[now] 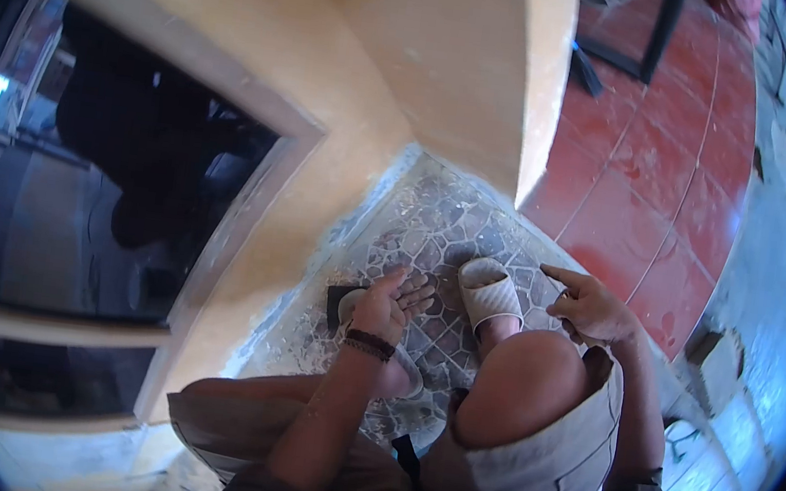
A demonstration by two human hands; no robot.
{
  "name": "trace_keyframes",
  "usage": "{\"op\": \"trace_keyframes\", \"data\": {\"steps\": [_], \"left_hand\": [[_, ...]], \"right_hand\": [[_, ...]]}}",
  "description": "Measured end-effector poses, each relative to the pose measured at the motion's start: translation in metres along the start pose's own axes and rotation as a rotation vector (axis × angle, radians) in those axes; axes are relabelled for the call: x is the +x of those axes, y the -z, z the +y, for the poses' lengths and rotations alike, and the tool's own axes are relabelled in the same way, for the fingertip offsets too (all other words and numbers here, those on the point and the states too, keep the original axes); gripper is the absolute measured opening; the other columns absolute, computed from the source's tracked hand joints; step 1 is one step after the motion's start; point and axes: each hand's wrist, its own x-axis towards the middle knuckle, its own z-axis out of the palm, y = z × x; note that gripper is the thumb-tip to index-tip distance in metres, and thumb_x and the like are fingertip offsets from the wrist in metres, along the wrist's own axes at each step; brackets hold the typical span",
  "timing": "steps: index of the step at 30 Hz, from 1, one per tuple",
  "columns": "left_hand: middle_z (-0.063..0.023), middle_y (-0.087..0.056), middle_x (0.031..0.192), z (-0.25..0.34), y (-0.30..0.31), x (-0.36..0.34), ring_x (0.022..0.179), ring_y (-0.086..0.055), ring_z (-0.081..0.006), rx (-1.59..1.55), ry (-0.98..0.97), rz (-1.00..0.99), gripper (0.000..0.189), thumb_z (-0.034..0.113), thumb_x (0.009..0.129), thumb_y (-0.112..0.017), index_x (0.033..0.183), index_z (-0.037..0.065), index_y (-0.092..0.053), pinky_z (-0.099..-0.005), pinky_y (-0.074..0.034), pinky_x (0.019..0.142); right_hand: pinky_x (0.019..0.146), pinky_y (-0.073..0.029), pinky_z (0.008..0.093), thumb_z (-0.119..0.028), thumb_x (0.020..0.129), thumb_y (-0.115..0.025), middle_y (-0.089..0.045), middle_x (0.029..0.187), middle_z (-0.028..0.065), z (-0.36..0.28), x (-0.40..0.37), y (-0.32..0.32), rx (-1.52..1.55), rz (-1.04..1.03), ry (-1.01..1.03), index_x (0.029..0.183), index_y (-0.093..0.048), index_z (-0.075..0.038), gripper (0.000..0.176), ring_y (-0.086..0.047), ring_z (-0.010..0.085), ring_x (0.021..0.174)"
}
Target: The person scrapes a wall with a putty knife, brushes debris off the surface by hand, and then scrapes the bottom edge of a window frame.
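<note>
My left hand (392, 307) is held palm up, its fingers spread and nothing on the palm. It wears a dark bracelet (369, 345) at the wrist and hangs above my left foot. Beside that hand, a flat dark piece (335, 309) shows on the floor, partly hidden; I cannot make out what it is. My right hand (593, 310) is to the right of my knee, with the index finger stretched out toward the left and the other fingers partly bent. No object shows in it. A pale slide sandal (490, 294) covers my right foot, between the two hands.
The stone-patterned floor (446, 335) is scattered with light debris. A yellow wall (367, 56) with a dark glass window (70, 235) rises at the left. Red tiles (650, 194) lie beyond a low edge at the right, with a dark metal leg (662, 33) on them.
</note>
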Motion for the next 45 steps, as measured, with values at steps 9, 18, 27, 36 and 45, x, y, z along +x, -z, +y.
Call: {"op": "trace_keyframes", "data": {"steps": [9, 18, 27, 36, 45], "left_hand": [[-0.0179, -0.056, 0.105, -0.002, -0.024, -0.024, 0.094, -0.058, -0.0314, -0.267, -0.025, -0.068, 0.034, 0.023, 0.086, -0.055, 0.109, -0.001, -0.050, -0.0415, -0.049, 0.082], [-0.0158, -0.053, 0.113, -0.008, -0.048, -0.003, 0.103, -0.053, -0.0258, -0.322, -0.122, -0.131, 0.050, 0.031, 0.086, -0.056, 0.124, 0.002, -0.043, -0.0366, -0.046, 0.082], [-0.0085, -0.053, 0.107, -0.030, -0.065, 0.026, 0.093, -0.055, -0.0133, -0.613, -0.071, -0.438, 0.052, 0.013, 0.087, -0.051, 0.134, 0.003, -0.031, -0.0236, -0.046, 0.077], [-0.0175, -0.048, 0.112, 0.016, -0.052, 0.056, 0.092, -0.061, -0.0308, -0.670, 0.007, -0.297, 0.049, 0.001, 0.085, -0.040, 0.132, 0.003, -0.026, -0.0386, -0.056, 0.058], [-0.0119, -0.051, 0.094, 0.024, -0.068, 0.091, 0.091, -0.059, -0.0295, -0.495, -0.101, -0.288, 0.056, -0.006, 0.075, -0.046, 0.127, 0.004, -0.032, -0.0371, -0.055, 0.053]], "right_hand": [[0.049, -0.047, 0.0281, -0.013, 0.078, -0.054, -0.057, 0.071, 0.0080, -0.146, 0.026, -0.042, -0.643, -0.093, -0.124, 0.130, -0.040, 0.000, 0.055, -0.055, 0.0148, 0.054], [0.048, -0.049, 0.0313, -0.015, 0.078, -0.052, -0.060, 0.075, 0.0143, -0.192, 0.054, -0.115, -0.749, 0.115, -0.147, 0.113, -0.051, 0.006, 0.041, -0.058, 0.0196, 0.057], [0.065, -0.049, 0.0385, -0.028, 0.085, -0.050, -0.062, 0.085, 0.0209, -0.146, 0.050, -0.146, -0.618, 0.036, -0.360, 0.110, -0.052, 0.006, 0.042, -0.062, 0.0299, 0.071], [0.070, -0.050, 0.0370, -0.026, 0.084, -0.055, -0.064, 0.087, 0.0244, -0.202, 0.068, -0.124, -1.042, 0.148, -0.016, 0.112, -0.055, 0.006, 0.042, -0.064, 0.0308, 0.080], [0.065, -0.049, 0.0332, -0.021, 0.083, -0.059, -0.063, 0.081, 0.0192, -0.237, 0.078, -0.101, -1.010, 0.289, 0.115, 0.114, -0.055, 0.003, 0.040, -0.062, 0.0246, 0.068]]}}
